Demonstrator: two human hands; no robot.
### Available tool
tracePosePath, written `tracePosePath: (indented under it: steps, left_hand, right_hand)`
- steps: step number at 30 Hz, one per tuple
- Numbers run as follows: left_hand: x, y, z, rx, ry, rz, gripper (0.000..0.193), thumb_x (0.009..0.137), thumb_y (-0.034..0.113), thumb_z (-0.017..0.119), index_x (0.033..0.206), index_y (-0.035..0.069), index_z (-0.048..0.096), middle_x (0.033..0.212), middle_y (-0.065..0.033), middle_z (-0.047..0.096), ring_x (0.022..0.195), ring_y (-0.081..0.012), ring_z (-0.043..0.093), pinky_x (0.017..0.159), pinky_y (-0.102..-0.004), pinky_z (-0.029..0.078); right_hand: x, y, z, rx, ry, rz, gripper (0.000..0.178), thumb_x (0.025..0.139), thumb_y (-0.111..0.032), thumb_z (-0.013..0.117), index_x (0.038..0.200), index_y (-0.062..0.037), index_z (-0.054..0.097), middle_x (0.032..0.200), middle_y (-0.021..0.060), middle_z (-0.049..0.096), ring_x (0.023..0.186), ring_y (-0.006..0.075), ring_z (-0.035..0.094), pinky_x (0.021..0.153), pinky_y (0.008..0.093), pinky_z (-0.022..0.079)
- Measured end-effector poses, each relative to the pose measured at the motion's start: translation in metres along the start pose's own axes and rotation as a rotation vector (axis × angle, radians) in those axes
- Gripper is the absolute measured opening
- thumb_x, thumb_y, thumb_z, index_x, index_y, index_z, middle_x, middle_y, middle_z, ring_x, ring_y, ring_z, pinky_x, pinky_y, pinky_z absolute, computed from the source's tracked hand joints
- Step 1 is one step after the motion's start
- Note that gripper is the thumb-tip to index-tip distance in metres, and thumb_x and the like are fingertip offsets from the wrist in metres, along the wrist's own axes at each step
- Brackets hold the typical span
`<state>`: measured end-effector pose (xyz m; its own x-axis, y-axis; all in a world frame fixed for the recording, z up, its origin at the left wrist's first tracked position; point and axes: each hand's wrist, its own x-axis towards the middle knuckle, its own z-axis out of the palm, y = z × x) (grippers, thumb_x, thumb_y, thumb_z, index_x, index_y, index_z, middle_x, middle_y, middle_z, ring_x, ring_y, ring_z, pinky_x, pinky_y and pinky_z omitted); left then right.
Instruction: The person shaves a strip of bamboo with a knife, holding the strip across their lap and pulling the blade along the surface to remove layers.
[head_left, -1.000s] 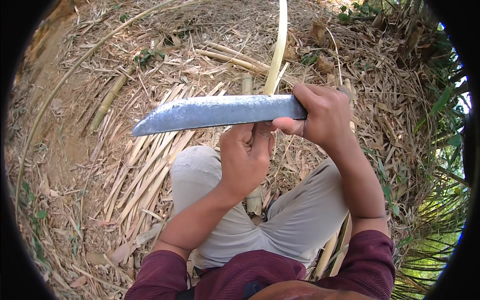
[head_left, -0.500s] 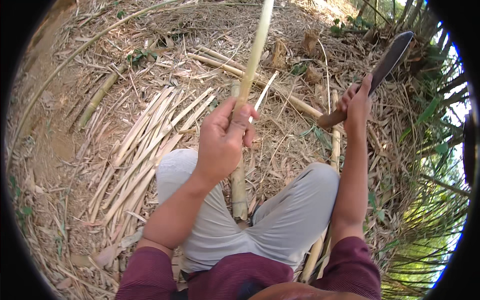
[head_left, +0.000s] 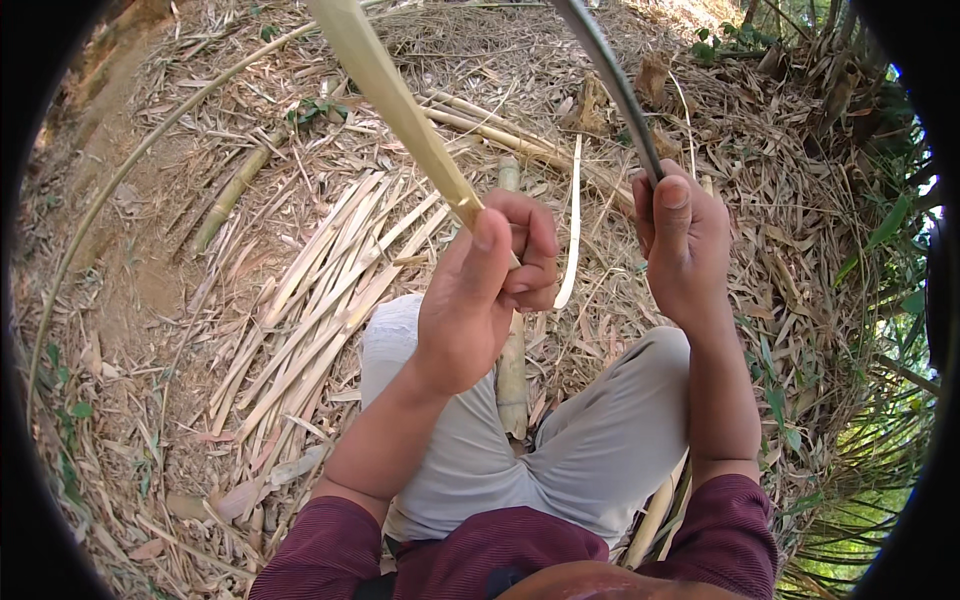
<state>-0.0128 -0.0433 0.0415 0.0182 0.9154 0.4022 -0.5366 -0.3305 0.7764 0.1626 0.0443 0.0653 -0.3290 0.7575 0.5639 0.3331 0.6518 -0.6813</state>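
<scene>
My left hand (head_left: 480, 285) is closed around the lower end of a pale bamboo strip (head_left: 395, 105), which rises up and to the left out of view. Across from it, my right hand (head_left: 682, 240) grips a machete (head_left: 615, 85). Its dark blade points up and leans left, seen nearly edge-on, and its handle is hidden in my fist. Blade and strip are apart. Beneath my left hand, a round bamboo length (head_left: 512, 380) lies on the ground between my legs. A thin white sliver (head_left: 573, 225) shows between my two hands.
Left of my knee lies a pile of split bamboo strips (head_left: 310, 290). Bamboo poles (head_left: 500, 132) and a cut stump (head_left: 592, 105) are farther ahead. A short green bamboo piece (head_left: 235, 195) lies at left, near a long curved stem (head_left: 150, 140). Dry leaves cover the ground.
The machete has swung from the far right toward the middle, its blade now upright. The bamboo strip has tilted left and come closer. Both hands have drawn nearer each other.
</scene>
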Motion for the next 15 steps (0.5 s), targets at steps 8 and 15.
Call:
tracePosePath:
  steps: [8, 15]
  left_hand:
    - [-0.003, 0.009, 0.008, 0.236, -0.024, 0.219, 0.053, 0.103, 0.057, 0.025, 0.088, 0.009, 0.04, 0.068, 0.0012, 0.03, 0.055, -0.0094, 0.025, 0.052, -0.0272, 0.025]
    - [0.002, -0.004, 0.018, 0.154, 0.048, 0.09, 0.041, 0.108, 0.04, 0.028, 0.087, 0.008, 0.042, 0.063, 0.0011, 0.035, 0.053, -0.0062, 0.027, 0.048, -0.0225, 0.024]
  right_hand:
    - [-0.012, -0.014, 0.011, 0.417, 0.108, 0.202, 0.07, 0.1, -0.064, 0.026, 0.076, -0.0043, 0.051, 0.061, -0.0028, 0.043, 0.051, 0.0061, 0.042, 0.046, 0.0224, 0.03]
    - [-0.037, -0.03, 0.002, 0.734, 0.179, 0.252, 0.079, 0.094, -0.075, 0.026, 0.086, -0.0022, 0.055, 0.063, -0.0018, 0.041, 0.055, 0.0072, 0.043, 0.047, 0.0224, 0.03]
